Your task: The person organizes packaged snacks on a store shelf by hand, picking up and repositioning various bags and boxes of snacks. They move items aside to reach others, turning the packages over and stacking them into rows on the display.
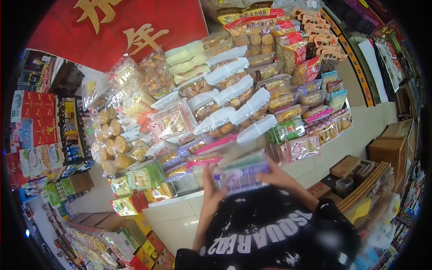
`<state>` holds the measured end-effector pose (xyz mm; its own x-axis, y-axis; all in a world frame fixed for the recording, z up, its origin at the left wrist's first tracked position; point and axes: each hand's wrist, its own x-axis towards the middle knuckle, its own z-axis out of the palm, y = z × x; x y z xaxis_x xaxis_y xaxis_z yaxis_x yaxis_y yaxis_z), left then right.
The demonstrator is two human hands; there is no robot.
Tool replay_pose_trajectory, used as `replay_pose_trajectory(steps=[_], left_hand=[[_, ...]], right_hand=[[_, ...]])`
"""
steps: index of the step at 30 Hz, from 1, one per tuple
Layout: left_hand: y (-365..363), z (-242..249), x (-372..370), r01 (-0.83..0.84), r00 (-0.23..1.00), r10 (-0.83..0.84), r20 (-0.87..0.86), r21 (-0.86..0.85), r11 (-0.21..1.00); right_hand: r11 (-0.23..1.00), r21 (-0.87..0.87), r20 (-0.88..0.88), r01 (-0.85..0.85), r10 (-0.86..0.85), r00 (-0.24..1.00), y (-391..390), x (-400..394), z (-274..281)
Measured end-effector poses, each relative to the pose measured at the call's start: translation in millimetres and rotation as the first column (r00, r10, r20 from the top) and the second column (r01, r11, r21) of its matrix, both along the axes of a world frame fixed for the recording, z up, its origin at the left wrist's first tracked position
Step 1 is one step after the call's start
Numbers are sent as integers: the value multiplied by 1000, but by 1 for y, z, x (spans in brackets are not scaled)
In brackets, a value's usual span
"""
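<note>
Between my two hands, in front of my chest, is a purple-labelled snack pack point(241, 176) in clear plastic, blurred so that its print cannot be read. My left hand point(210, 191) grips its left end, thumb on the near side. The right end sits in my right hand point(277, 174), fingers closed over the edge. Just beyond lie a pink-wrapped pack point(203, 160) and a white-banded bread pack point(257, 129) on the display. A green-labelled tray pack point(140, 177) stands at the display's near left corner.
Packed snacks cover the display, with bagged round cakes point(110, 139) at left and bagged nuts point(288, 54) at the back right. A red banner point(108, 33) hangs behind. Cardboard boxes point(345, 166) stand at right, stocked shelves point(72, 126) at left.
</note>
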<state>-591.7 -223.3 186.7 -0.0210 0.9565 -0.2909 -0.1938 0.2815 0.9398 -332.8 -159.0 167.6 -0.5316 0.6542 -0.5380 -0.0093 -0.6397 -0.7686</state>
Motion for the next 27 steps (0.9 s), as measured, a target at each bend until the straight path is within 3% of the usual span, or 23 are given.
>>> replay_pose_trajectory(steps=[1,2,4,9,11,13,15,16,18,19,21,22,25,27], left_hand=[[-18,-3,0,64,985,-47,165,-94,994],[-31,-9,-3,65,985,-47,165,-103,993],[-50,-21,-10,204,978,-204,-39,-7,979],[-55,-33,-9,113,994,-113,-3,8,994],[-57,-54,-11,73,991,-105,-77,-343,937],[-33,-39,-3,65,991,-97,-94,-302,951],[-10,-39,5,-35,997,21,-79,-187,982],[0,-53,9,-36,997,23,-80,-173,984],[19,-106,14,-52,987,59,-150,51,997],[29,-119,18,-48,987,56,-149,58,997],[43,-142,26,-34,996,21,-85,-149,988],[46,-157,28,-1,994,-16,-104,-164,986],[47,-192,33,43,990,-49,-134,-44,998],[47,-202,32,18,992,-23,-124,-41,999]], right_hand=[[998,-15,3,-57,57,998,-15,6,-3],[992,2,110,-125,124,986,-28,12,-6],[991,-3,59,-136,136,989,-29,14,9],[994,-8,-38,-110,110,993,-39,12,-9],[973,150,179,-173,146,973,-44,10,-20],[988,85,115,-132,122,986,-31,10,-24],[995,18,53,-99,98,994,-21,13,-32],[998,70,76,-5,0,997,-15,14,-44],[986,134,87,97,-109,990,2,18,-76],[987,133,97,92,-106,990,14,23,-97],[987,127,114,96,-110,987,24,30,-113],[987,123,154,101,-119,981,29,30,-115],[983,173,257,55,-99,961,41,31,-130],[996,90,400,-24,-14,916,52,25,-133]])
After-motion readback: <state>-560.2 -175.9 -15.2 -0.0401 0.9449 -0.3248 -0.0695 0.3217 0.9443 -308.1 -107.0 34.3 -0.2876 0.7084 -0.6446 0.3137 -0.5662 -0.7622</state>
